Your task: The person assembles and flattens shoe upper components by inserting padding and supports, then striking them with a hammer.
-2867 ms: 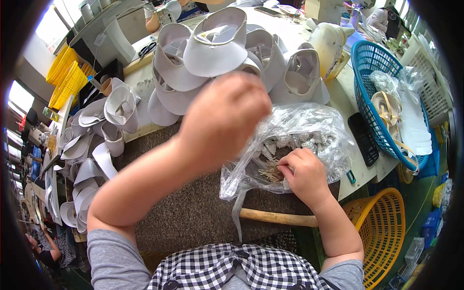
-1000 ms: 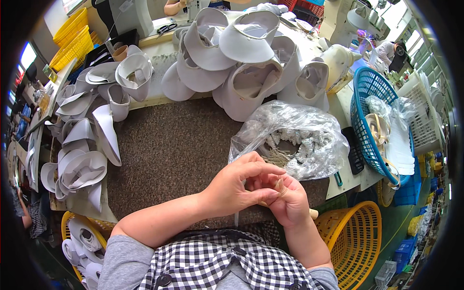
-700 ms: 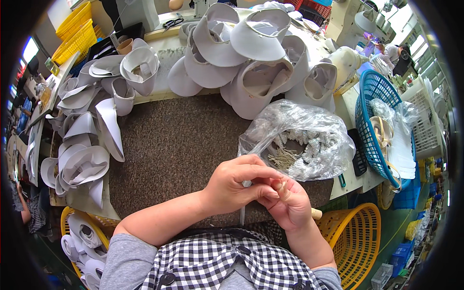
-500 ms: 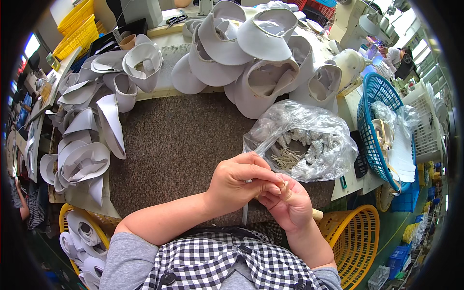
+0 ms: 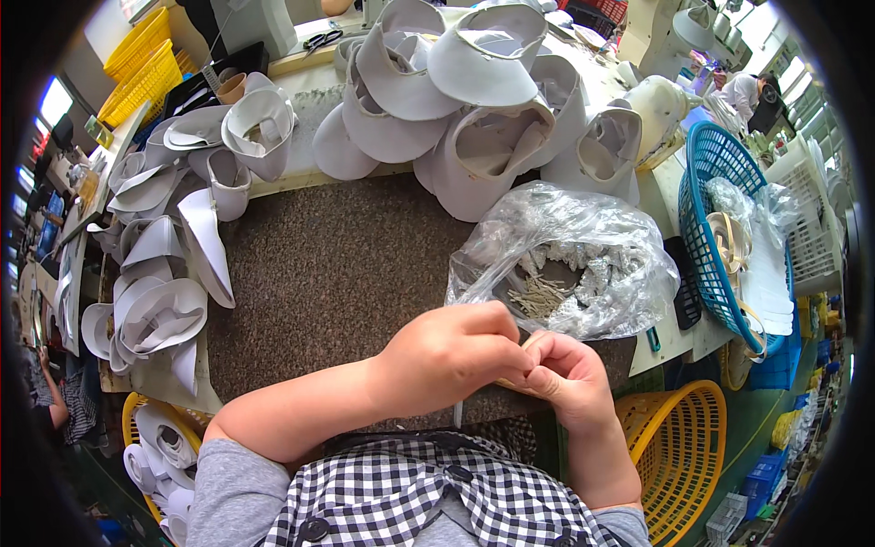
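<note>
My left hand (image 5: 448, 354) and my right hand (image 5: 576, 381) meet in front of my chest, just below an open clear plastic bag (image 5: 629, 246). Both are closed, with fingertips pinched together. Whatever small piece they hold is mostly hidden; only a thin tan edge shows beneath the fingers. Inside the bag lie crumpled whitish bundles (image 5: 597, 278) and a clump of thin beige strands (image 5: 540, 296). Beyond the bag, several white visor caps (image 5: 488, 150) are piled on the table.
A dark brown mat (image 5: 310, 264) covers the table's middle. More white visor pieces (image 5: 164, 310) line the left side. A blue basket (image 5: 697, 237) stands at the right, yellow baskets (image 5: 679, 456) below at both sides. Scissors (image 5: 322, 40) lie at the back. Another person (image 5: 743, 96) sits far right.
My left hand has turned knuckles-up, and my right fingers have curled in tighter. A pale peg-like end that showed beside my right wrist is out of sight. The view has shifted slightly.
</note>
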### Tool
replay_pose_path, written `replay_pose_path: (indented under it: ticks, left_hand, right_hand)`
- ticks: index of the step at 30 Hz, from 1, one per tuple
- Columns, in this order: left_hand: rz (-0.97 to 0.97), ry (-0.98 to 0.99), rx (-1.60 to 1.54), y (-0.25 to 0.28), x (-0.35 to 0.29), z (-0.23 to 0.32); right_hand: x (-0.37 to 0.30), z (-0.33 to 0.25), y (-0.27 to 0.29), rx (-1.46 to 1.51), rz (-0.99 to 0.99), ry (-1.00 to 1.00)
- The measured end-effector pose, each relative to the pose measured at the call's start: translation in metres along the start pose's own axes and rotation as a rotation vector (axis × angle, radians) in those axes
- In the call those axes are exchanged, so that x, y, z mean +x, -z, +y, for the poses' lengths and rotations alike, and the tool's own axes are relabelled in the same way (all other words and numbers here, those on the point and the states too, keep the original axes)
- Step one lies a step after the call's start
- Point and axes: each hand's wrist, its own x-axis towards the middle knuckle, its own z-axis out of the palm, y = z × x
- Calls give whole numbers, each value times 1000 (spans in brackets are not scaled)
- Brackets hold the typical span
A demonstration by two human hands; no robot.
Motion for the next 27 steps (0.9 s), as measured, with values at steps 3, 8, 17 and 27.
replay_pose_path:
  ticks: [3,8,17,27]
  left_hand:
    - [-107,13,109,-3,21,-1]
    - [-171,91,653,-28,47,-56]
    - [-42,415,234,-3,59,-27]
    - [0,919,-821,3,23,7]
  right_hand:
    - [-5,-3,13,-160,81,59]
    - [-3,8,33,-79,349,150]
    - [-6,16,42,-223,359,452]
    - [16,5,4,-383,247,563]
